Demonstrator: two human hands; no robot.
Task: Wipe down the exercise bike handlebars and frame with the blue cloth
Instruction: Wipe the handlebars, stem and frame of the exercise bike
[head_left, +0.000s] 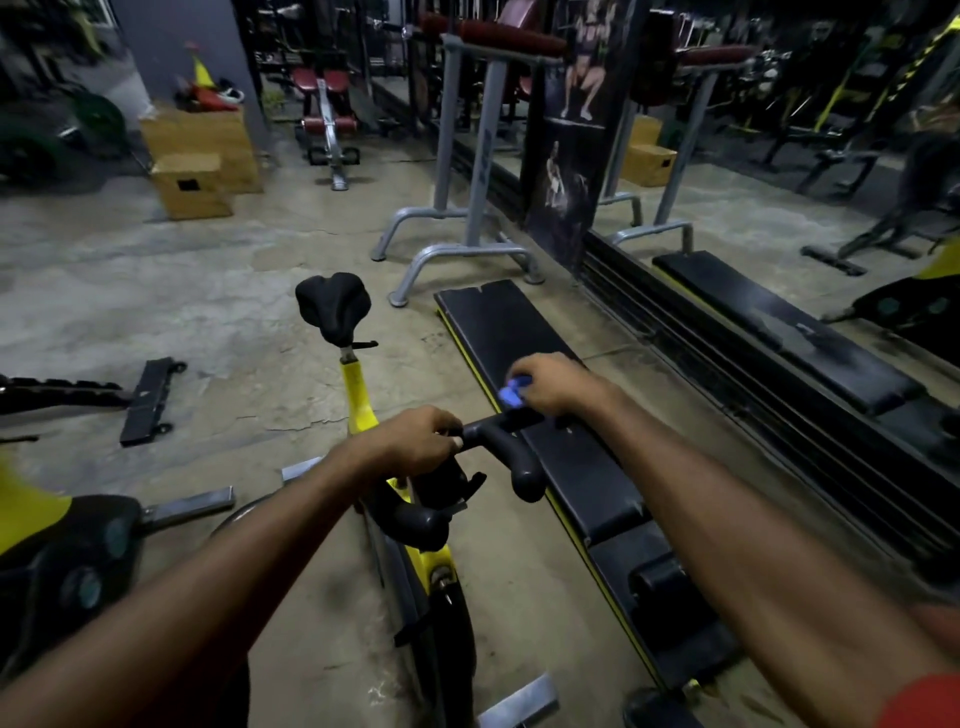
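Observation:
A yellow-framed exercise bike (358, 400) stands below me, its black saddle (332, 306) on the far side. The black handlebars (498, 447) are close under my hands. My left hand (415, 441) is wrapped around the left part of the bar near the centre clamp. My right hand (550, 384) presses a bunched blue cloth (511, 392) against the right end of the bar. Only a small fold of the cloth shows past my fingers.
A long black flat bench (524, 364) lies just right of the bike, along a wall mirror (779, 156). A grey dip stand (467, 171) stands beyond it. Another yellow bike (57, 545) sits at my left. Wooden boxes (197, 156) stand at the back left.

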